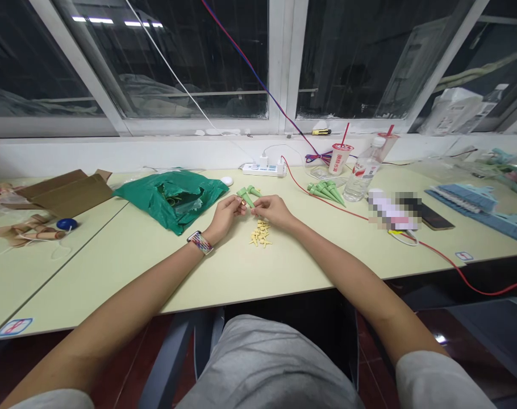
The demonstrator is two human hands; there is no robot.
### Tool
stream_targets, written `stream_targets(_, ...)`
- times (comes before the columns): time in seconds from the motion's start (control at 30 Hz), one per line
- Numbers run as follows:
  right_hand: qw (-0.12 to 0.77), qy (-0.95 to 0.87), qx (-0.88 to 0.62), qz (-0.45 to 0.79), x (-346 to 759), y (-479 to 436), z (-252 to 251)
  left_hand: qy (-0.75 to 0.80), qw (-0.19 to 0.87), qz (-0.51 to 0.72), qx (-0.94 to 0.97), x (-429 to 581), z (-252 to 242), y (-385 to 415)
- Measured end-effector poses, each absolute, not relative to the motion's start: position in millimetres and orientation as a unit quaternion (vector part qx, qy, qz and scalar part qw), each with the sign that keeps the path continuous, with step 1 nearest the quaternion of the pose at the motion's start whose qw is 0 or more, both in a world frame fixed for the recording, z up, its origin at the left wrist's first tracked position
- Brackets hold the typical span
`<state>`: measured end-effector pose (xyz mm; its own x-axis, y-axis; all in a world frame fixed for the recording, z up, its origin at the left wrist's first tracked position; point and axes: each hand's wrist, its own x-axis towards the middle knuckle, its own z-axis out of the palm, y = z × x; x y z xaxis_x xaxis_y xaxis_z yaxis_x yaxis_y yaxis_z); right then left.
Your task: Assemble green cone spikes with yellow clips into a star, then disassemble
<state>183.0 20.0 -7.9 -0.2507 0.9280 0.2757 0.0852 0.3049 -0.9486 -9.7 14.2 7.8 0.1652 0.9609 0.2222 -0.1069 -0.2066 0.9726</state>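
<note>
A green plastic plant spike (pixel 245 197) slants between my two hands, its wide end up and to the left. My right hand (pixel 275 211) pinches it near its narrow tip. Close beside the spike, the fingers of my left hand (pixel 229 216) are curled together; what they hold is hidden. Just behind lies another green spike (pixel 254 190) with a bit of yellow near it. On the table below my fingertips is a small heap of pale yellow plastic pieces (pixel 261 233). Several more green spikes (pixel 326 191) lie in a bunch right of my right hand.
Left of my hands sits a torn green plastic bag (pixel 173 199), with a cardboard box (pixel 71 193) and wooden toys (pixel 26 232) farther left. At the back is a power strip (pixel 263 168). A red cable (pixel 344 212), water bottle (pixel 363 170), cup (pixel 339 159) and phone (pixel 433 216) lie right.
</note>
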Motion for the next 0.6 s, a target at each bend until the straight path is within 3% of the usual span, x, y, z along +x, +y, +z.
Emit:
stream_targets(0.2, 0.496, -0.675, -0.388, 0.384, 191, 24, -5, 0.348, 0.638, 0.463, 0.509, -10, 17, 12)
stream_targets(0.3, 0.498, -0.651, -0.401, 0.409, 193, 22, 0, 0.359, 0.548, 0.487, 0.578, -9, 18, 8)
stream_targets(0.47, 0.481, -0.558, -0.371, 0.565, 181, 11, 11, 0.409, 0.221, 0.511, 0.723, -15, 20, 1)
stream_targets(0.53, 0.475, -0.523, -0.356, 0.611, 175, 8, 14, 0.415, 0.227, 0.514, 0.715, -17, 23, 2)
stream_targets(0.6, 0.480, -0.516, -0.352, 0.616, 173, 8, 16, 0.410, 0.359, 0.511, 0.665, -19, 28, 6)
